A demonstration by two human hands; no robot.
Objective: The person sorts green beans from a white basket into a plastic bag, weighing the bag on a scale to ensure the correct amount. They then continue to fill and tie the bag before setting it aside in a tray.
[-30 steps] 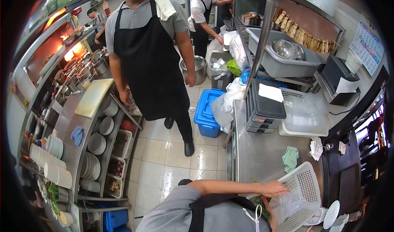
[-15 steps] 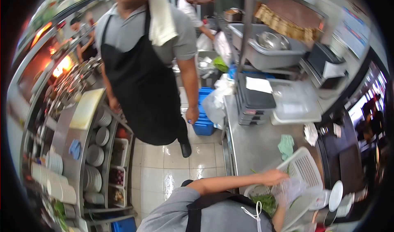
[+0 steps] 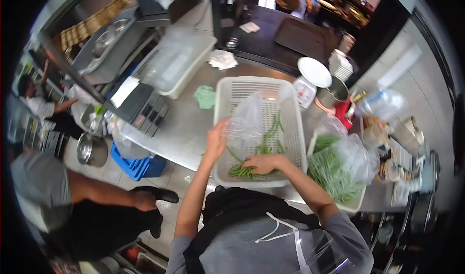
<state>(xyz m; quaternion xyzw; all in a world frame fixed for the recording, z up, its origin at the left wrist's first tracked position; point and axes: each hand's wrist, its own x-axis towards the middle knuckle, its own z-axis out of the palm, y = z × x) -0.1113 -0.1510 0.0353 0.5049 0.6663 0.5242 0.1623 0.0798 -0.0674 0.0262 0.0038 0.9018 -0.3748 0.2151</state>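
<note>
A white perforated plastic basket (image 3: 296, 124) stands on the steel counter in front of me. My left hand (image 3: 216, 139) is at its left side, fingers closed on the edge of a clear plastic bag (image 3: 246, 115) that hangs over the basket. Down in the near end of the basket, my right hand (image 3: 264, 163) has its fingers curled round a bunch of long green beans (image 3: 239, 171). More loose bean pods (image 3: 272, 132) lie across the basket floor.
Leafy greens in plastic (image 3: 332, 172) fill a second container on the right. Behind are a white scale (image 3: 305, 91) and a metal pot (image 3: 334, 92). A green cloth (image 3: 205, 97) and a clear-lidded tub (image 3: 191, 63) sit left. A co-worker (image 3: 48, 191) stands at left.
My view has swung right, bringing the basket to the centre. The left hand still has the plastic bag; the right hand, mostly hidden before, now shows on the green beans.
</note>
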